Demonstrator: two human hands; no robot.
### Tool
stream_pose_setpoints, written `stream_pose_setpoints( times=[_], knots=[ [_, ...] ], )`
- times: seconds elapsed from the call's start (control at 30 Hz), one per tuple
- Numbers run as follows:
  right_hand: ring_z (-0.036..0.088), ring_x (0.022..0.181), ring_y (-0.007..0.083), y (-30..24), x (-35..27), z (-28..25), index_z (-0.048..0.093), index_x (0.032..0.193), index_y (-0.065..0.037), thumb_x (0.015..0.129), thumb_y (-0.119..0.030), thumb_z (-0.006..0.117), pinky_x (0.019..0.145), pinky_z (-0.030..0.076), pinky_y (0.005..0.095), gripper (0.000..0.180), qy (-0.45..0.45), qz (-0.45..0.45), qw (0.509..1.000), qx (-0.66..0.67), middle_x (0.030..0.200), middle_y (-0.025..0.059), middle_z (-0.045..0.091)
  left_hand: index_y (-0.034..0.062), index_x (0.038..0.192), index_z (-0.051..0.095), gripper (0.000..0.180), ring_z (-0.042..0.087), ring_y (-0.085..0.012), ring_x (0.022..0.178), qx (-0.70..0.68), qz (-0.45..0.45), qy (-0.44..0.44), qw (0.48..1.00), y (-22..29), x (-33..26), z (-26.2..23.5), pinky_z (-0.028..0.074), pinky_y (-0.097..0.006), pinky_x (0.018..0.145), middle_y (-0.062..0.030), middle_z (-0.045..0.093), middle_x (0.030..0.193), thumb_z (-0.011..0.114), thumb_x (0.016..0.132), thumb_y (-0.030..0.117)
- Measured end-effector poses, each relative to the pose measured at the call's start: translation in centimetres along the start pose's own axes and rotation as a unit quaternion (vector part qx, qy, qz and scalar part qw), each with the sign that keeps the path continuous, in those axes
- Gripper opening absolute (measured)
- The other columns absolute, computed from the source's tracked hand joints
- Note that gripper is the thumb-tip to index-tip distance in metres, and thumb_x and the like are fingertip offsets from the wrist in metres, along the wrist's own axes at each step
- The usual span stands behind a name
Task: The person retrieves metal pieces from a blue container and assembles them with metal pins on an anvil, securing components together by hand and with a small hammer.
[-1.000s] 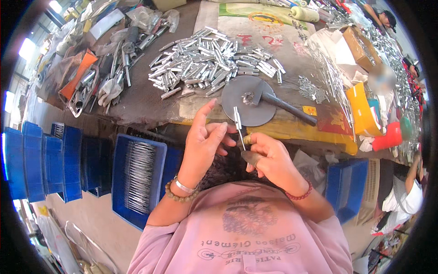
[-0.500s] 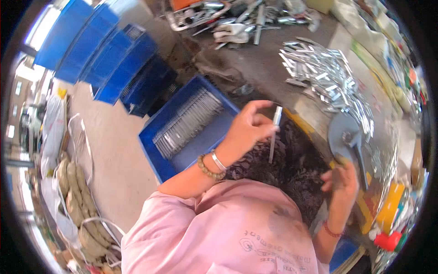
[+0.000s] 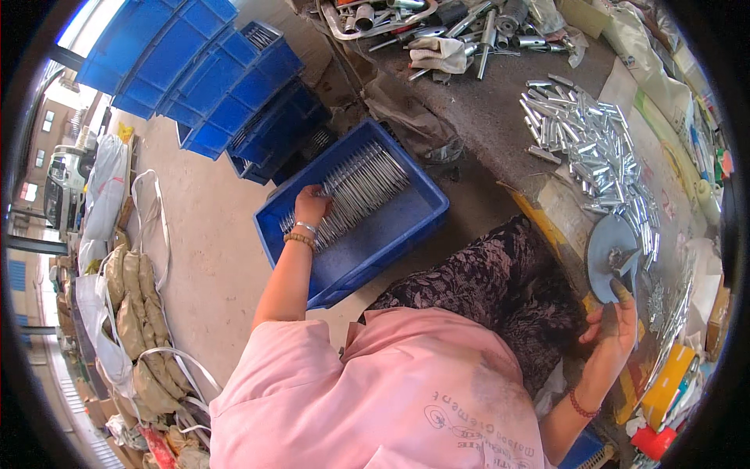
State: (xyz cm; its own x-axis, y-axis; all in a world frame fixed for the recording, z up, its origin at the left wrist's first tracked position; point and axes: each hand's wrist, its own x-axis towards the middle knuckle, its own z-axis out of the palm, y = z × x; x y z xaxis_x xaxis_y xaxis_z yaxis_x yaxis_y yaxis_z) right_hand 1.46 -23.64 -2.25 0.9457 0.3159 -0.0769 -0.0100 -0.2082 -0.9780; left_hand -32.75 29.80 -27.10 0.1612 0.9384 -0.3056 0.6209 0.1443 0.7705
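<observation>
Head view shows slender, shiny silver rods (image 3: 369,187).

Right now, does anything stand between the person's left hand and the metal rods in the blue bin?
Nothing visible does. The left hand is inside the open-topped blue plastic bin, right at the row of slim metal rods; the forearm passes above the rim.
</observation>
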Motion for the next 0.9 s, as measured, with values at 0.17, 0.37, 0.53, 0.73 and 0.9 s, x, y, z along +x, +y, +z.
stream_pose_setpoints(
  times=[0.17,0.37,0.53,0.73,0.9],
  knots=[
    [0.056,0.059,0.0080,-0.3,-0.2,-0.5,0.065,0.145,0.001,0.112,-0.019,0.066,0.054,0.044,0.0205,0.038,0.011,-0.016,1.000,0.000,0.084,0.0076,0.070,-0.0059,0.129,0.073,0.044,0.081,-0.0287,0.076,0.053,0.006,-0.002,0.999,2.1,2.0,2.3,0.063,-0.040,0.070,-0.0217,0.082,0.101,0.083,0.090,0.012],
    [0.061,0.062,0.0092,-1.7,-0.5,0.0,0.067,0.142,0.000,0.111,-0.023,0.068,0.060,0.048,0.0224,0.038,-0.044,0.031,0.998,0.011,0.086,0.0073,0.074,-0.0001,0.127,0.075,0.049,0.073,-0.0438,0.122,0.177,0.061,0.033,0.982,1.3,1.1,1.6,0.057,-0.049,0.104,-0.0276,0.078,0.126,0.088,0.090,0.028],
    [0.062,0.064,0.0074,-2.3,-0.7,1.0,0.067,0.142,0.000,0.111,-0.010,0.066,0.061,0.049,0.0222,0.032,-0.089,0.040,0.994,0.053,0.089,0.0070,0.075,0.0020,0.122,0.075,0.036,0.076,-0.0319,0.103,0.167,0.252,0.137,0.943,7.2,-0.9,1.6,0.059,-0.041,0.094,-0.0173,0.079,0.117,0.081,0.101,0.030],
    [0.065,0.069,0.0075,-2.3,-1.1,0.0,0.069,0.138,0.001,0.109,-0.003,0.064,0.062,0.053,0.0229,0.029,-0.082,0.041,0.995,0.046,0.095,0.0084,0.077,0.0023,0.113,0.077,0.013,0.067,-0.0129,0.082,-0.094,0.497,0.000,0.863,30.6,-15.5,9.5,0.053,-0.028,0.075,-0.0073,0.073,0.099,0.079,0.102,0.009],
    [0.075,0.084,0.0123,-2.4,-2.3,-0.5,0.073,0.134,0.001,0.106,0.004,0.063,0.070,0.061,0.0265,0.029,-0.102,-0.029,0.993,0.059,0.101,0.0064,0.080,0.0051,0.111,0.075,0.023,0.070,-0.0248,0.081,0.056,0.657,-0.085,0.747,36.5,-19.8,13.6,0.057,-0.035,0.076,-0.0107,0.071,0.100,0.084,0.091,0.002]
  ],
)
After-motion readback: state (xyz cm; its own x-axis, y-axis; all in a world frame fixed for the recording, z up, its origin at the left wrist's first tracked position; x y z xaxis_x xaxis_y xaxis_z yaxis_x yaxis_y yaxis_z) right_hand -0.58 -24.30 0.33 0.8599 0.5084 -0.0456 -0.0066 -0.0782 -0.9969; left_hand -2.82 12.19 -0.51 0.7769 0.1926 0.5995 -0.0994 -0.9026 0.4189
